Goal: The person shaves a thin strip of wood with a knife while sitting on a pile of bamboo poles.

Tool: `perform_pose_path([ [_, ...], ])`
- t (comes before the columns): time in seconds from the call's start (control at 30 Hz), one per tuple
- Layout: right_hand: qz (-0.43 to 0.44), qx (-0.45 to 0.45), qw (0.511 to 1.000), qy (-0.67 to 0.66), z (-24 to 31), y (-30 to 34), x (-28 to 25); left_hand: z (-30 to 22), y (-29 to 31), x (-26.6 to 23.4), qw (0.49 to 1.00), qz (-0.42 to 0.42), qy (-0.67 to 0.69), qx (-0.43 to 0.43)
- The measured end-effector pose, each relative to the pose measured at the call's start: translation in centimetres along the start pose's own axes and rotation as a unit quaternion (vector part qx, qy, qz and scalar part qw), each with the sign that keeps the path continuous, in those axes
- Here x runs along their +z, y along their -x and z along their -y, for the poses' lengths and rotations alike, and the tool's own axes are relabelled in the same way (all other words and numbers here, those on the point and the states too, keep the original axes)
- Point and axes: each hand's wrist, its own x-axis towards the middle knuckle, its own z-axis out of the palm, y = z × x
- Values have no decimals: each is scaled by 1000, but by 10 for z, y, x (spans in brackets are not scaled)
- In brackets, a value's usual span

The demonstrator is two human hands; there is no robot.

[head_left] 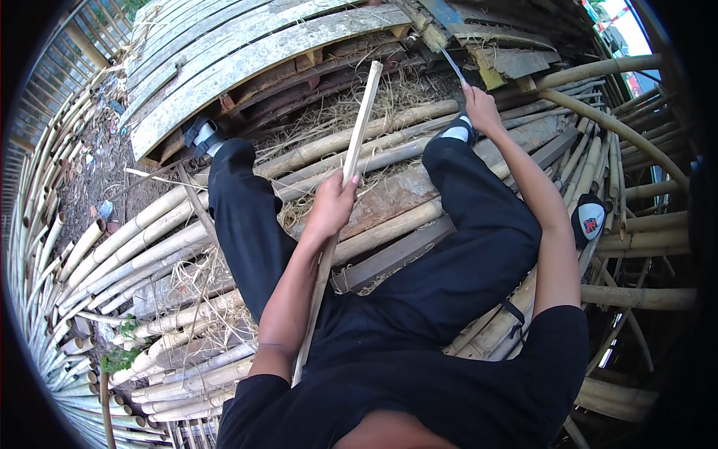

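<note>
My left hand (334, 203) is closed around a long, pale bamboo strip (363, 120). The strip slants from beside my left forearm up past my hand, its far end rising before the wooden pallets. Out to the right, my right hand (481, 108) grips a knife (452, 63), whose narrow, shiny blade points up and to the left, away from the strip. The fingers hide its handle. The blade's tip lies close to a weathered piece of wood (428, 30); whether they touch, I cannot tell.
Bamboo poles (389, 230) lie beneath my legs, with more stacked at the left. Stacked grey pallets (224, 82) stand ahead. Dry shavings (400, 93) litter the ground between. A bamboo rail (598, 71) crosses at right, near a black and white cap (590, 217).
</note>
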Motion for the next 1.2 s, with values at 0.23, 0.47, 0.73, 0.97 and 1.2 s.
perform_pose_path([
  [0.23, 185, -181, 951, -170, 85, 47, -9, -23, 2, 5, 985, 71, 143, -63],
  [0.47, 183, -253, 948, -63, 109, 51, 14, -18, 0, 10, 992, 35, 102, -63],
  [0.73, 171, -199, 965, -14, 82, 11, 26, -15, 4, 12, 996, 16, 39, -76],
  [0.97, 151, -176, 971, 65, 53, -3, 23, -27, 11, 15, 976, 90, 145, -134],
  [1.2, 229, -199, 950, -76, 97, 22, 29, -24, 12, 10, 976, 45, 167, -136],
])
